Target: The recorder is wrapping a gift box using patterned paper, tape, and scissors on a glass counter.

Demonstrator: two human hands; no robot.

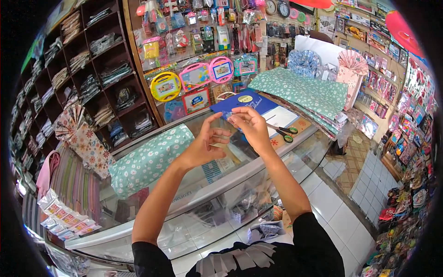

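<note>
Above the glass counter (187, 204), my left hand (207, 143) is raised, its thumb and index finger at a small piece of clear film or tape (226, 114). My right hand (251, 128) pinches the same small piece from the other side. Left of the hands lies a parcel in green daisy-print wrapping paper (152, 157). Beyond them are a blue paper gift bag (242, 102) and a white sheet (282, 117). Scissors with black and green handles (285, 133) lie just right of my right hand.
Green floral wrapping sheets (301, 90) are stacked at the counter's right end. A fan-topped floral parcel (83, 138) leans at the left beside striped stacked goods (74, 183). Toys and small goods hang on the far wall. Dark shelves (100, 55) hold bagged items.
</note>
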